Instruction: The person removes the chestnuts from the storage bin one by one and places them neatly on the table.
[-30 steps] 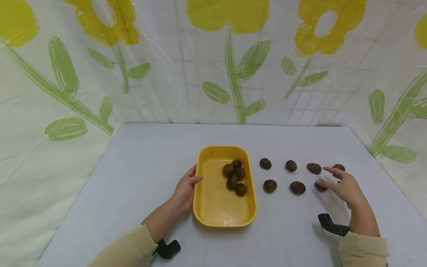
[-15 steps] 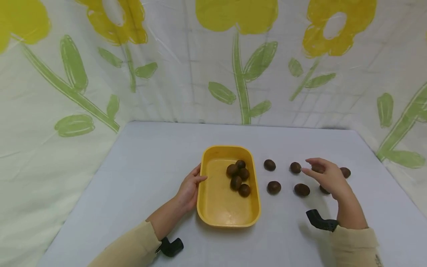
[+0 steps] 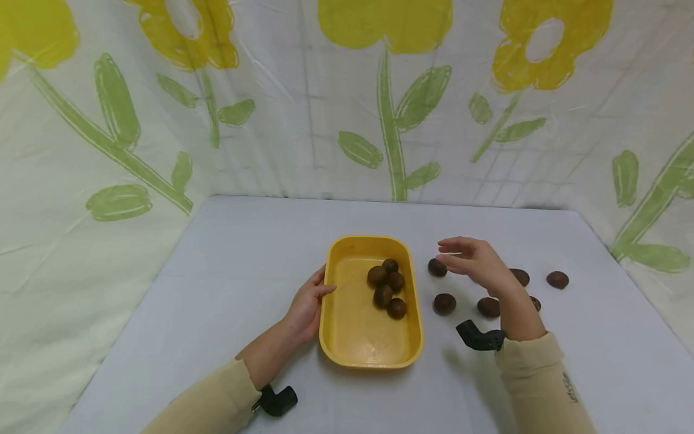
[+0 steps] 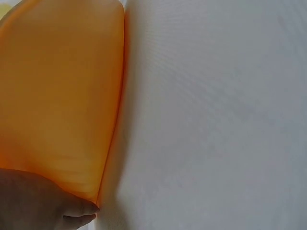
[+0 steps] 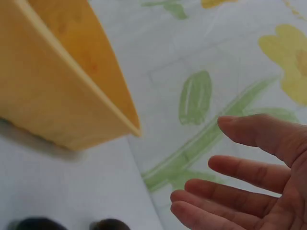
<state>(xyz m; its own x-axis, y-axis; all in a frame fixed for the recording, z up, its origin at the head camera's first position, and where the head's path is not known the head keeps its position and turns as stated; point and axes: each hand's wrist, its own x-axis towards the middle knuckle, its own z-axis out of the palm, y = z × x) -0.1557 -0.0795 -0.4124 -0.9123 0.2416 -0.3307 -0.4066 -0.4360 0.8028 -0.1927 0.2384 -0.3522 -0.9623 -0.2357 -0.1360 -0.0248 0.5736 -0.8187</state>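
A yellow tray [image 3: 371,355] lies on the table, several dark brown, chestnut-like pieces [image 3: 382,296] clustered in its right half. My left hand [image 3: 306,307] grips the tray's left side, thumb over the rim; in the left wrist view this hand [image 4: 43,203] is at the tray's edge. Right of the tray, more such pieces stand in two loose rows. Over the back row hovers my right hand [image 3: 477,265], its fingertips by the piece nearest the tray [image 3: 437,267]. In the right wrist view the right hand's fingers [image 5: 235,196] are extended and hold nothing. That hand and arm partly cover some pieces.
The white table [image 3: 255,241] ends at a cloth backdrop [image 3: 260,120] painted with yellow flowers. Front-row pieces [image 3: 444,304] lie close to the tray's right wall; another piece [image 3: 557,279] is farthest right. Each wrist carries a black camera mount [image 3: 479,336].
My right hand has swept left over the rows, from the far-right pieces to the one nearest the tray. My left hand stays on the tray, and the pieces inside look the same.
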